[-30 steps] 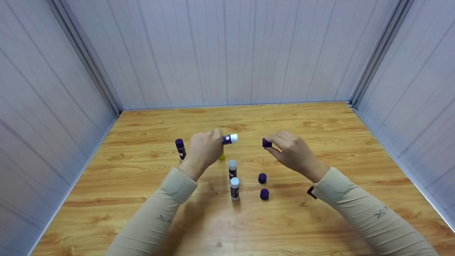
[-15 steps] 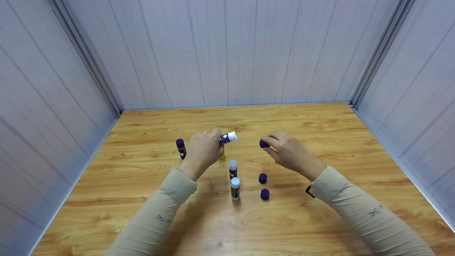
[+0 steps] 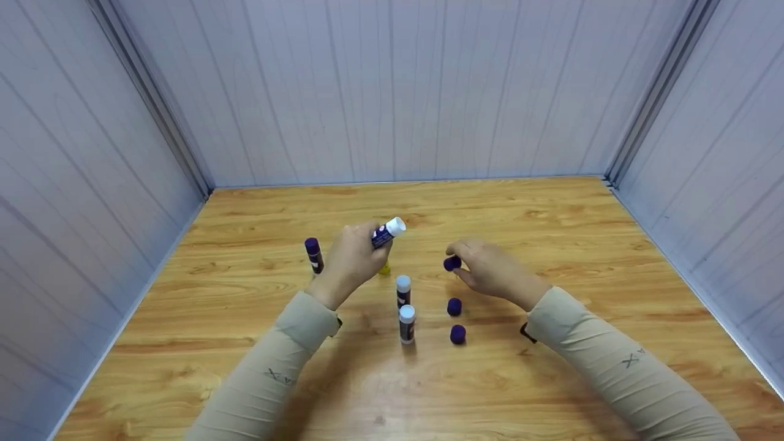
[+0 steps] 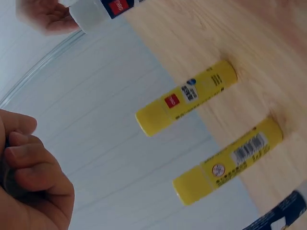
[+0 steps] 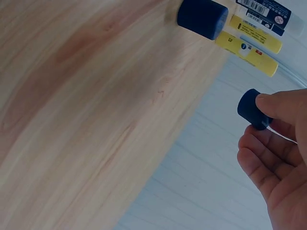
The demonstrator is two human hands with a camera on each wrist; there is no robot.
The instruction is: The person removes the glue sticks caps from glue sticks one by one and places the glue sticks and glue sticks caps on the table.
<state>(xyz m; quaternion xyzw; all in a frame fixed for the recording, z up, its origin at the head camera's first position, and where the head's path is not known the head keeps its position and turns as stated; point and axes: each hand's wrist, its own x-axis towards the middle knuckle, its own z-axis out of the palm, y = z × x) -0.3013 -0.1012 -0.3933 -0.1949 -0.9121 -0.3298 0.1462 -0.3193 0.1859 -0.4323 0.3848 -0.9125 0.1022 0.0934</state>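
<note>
My left hand (image 3: 354, 254) grips an uncapped purple glue stick (image 3: 383, 236), its white end tilted up to the right. In the left wrist view, that hand's curled fingers (image 4: 36, 172) hide most of the stick. My right hand (image 3: 493, 272) pinches a purple cap (image 3: 452, 263) between thumb and fingers; the right wrist view shows this cap (image 5: 253, 109) above the table. Two uncapped glue sticks, one farther (image 3: 403, 291) and one nearer (image 3: 407, 324), stand upright between the hands. To their right, two purple caps, one farther (image 3: 454, 307) and one nearer (image 3: 458, 334), rest on the table.
A capped purple glue stick (image 3: 314, 254) stands left of my left hand. Two yellow glue sticks, one (image 4: 187, 98) beside the other (image 4: 228, 163), stand upright, mostly hidden by my left hand in the head view. Pale panel walls (image 3: 392, 92) enclose the wooden table (image 3: 245, 226).
The glue stick in my left hand has tilted from nearly level to white end up. My right hand has moved slightly left and down with the cap.
</note>
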